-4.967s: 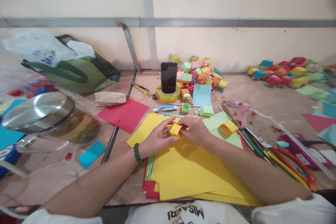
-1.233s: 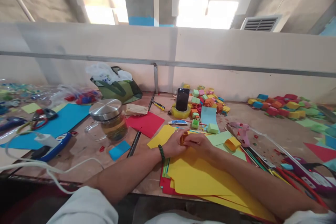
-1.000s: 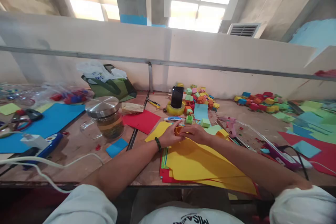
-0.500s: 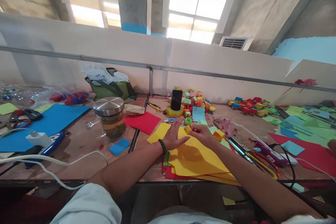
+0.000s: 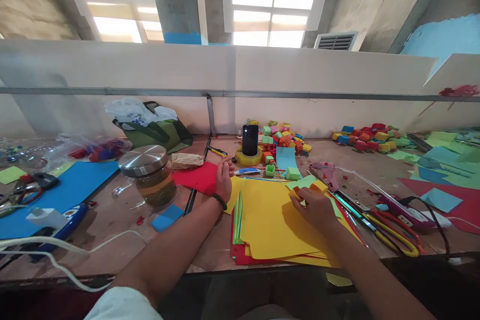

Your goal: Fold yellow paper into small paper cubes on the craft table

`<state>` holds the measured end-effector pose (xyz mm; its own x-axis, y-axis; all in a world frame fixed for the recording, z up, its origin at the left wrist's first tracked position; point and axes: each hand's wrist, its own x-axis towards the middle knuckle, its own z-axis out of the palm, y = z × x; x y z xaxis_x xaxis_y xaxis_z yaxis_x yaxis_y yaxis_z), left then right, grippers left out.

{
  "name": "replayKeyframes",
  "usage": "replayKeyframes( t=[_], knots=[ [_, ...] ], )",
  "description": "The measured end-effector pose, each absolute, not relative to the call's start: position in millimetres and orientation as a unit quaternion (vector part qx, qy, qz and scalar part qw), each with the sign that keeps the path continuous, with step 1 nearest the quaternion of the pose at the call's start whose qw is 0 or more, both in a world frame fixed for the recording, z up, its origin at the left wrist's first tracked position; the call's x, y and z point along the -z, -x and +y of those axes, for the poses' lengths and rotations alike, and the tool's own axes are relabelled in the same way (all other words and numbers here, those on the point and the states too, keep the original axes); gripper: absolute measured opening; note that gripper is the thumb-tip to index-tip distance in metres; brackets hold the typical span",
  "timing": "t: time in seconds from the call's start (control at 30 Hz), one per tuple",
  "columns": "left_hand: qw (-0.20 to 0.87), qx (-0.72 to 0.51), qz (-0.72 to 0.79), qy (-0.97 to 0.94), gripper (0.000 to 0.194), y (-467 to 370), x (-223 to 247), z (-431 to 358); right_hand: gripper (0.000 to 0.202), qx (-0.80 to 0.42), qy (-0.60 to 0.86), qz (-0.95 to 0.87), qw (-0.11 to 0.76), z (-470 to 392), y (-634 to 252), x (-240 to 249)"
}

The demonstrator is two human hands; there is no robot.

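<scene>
My right hand (image 5: pixel 313 206) is over the right part of a stack of yellow paper sheets (image 5: pixel 279 220). Its fingers pinch a small folded yellow paper box (image 5: pixel 295 193), partly hidden by them. Just behind those fingers sits another yellow paper box (image 5: pixel 319 186), near pale green paper (image 5: pixel 305 181). Left of the stack, my left hand (image 5: pixel 224 184) is raised on edge with its fingers stretched out, holding nothing. It is close to red paper (image 5: pixel 195 176) and a glue tube (image 5: pixel 246 171). Two green paper boxes, one light (image 5: pixel 293 173) and one darker (image 5: pixel 269 170), stand behind the stack.
A phone (image 5: pixel 250 140) leans upright on a yellow tape roll (image 5: pixel 249 158), with piled paper cubes (image 5: pixel 285 138) beside it. A lidded glass jar (image 5: pixel 152 180) stands left. Scissors (image 5: pixel 393 232), a cutter (image 5: pixel 350 207), a pink glue gun (image 5: pixel 326 175) and a purple device (image 5: pixel 407 215) lie right.
My right hand has moved right with the yellow paper box, toward the other yellow box. My left hand has drawn left, off the yellow sheets. The view has shifted slightly.
</scene>
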<state>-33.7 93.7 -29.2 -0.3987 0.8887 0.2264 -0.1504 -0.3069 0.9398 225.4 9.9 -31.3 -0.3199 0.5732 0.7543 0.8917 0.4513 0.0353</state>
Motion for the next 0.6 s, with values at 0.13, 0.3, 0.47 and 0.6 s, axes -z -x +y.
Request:
replayKeyframes(
  t=[0.13, 0.3, 0.47, 0.6],
  knots=[
    [0.383, -0.697, 0.466, -0.387, 0.026, 38, 23, 93, 0.039, 0.233, 0.468, -0.771, 0.364, 6, -222, 25],
    [0.389, -0.695, 0.467, -0.384, 0.025, 38, 21, 94, 0.032, 0.202, 0.434, -0.771, 0.420, 4, -229, 25],
    [0.381, -0.691, 0.472, -0.393, 0.025, 39, 20, 96, 0.016, 0.173, 0.396, -0.766, 0.476, 0, -233, 21],
    [0.381, -0.688, 0.471, -0.401, 0.026, 38, 18, 92, 0.025, 0.183, 0.379, -0.798, 0.431, -8, -224, 7]
  ],
)
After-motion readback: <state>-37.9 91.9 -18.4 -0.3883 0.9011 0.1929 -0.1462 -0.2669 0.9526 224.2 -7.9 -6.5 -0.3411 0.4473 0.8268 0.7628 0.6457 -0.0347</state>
